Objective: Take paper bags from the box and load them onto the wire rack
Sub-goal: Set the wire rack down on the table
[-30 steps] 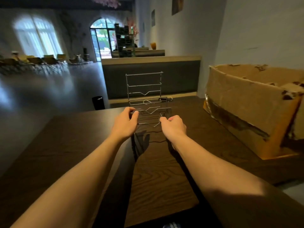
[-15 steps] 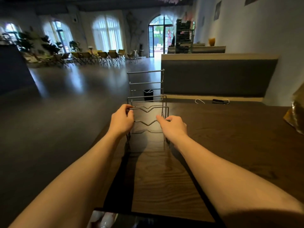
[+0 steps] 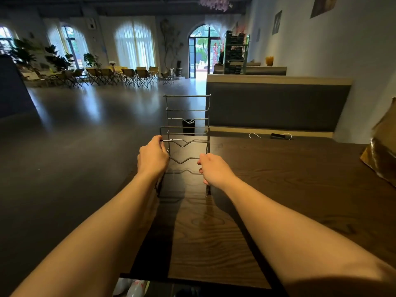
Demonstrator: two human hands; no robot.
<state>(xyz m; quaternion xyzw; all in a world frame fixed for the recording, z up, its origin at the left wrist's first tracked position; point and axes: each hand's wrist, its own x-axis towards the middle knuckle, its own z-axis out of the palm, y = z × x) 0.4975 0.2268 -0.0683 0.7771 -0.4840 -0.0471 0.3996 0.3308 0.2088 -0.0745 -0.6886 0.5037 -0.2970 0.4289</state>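
- While both hands were on the wire rack (image 3: 186, 133), no paper bag sat in any of its tiers, so the loading itself had, by my reading, not begun
- The left hand (image 3: 152, 157) had its grip curled round the rack's left upright, level with the second notched rung from the front
- The right hand (image 3: 215, 169) had its grip closed on the right end of the nearest notched rung, fingers wrapped over the wire
- The rack stood upright on the dark tabletop (image 3: 300, 174) between the two grips, its taller back tiers rising beyond them
- The box (image 3: 383, 151) showed only as a brown corner well off to the right of the right-hand grip; whether bags lay inside could not be told
- Beyond the right-hand grip, near the far edge, lay a small hook (image 3: 254, 135) and a dark flat object (image 3: 278, 136)
- What was left, as I judged it: settle the rack, release it, reach into the box, and fill every tier
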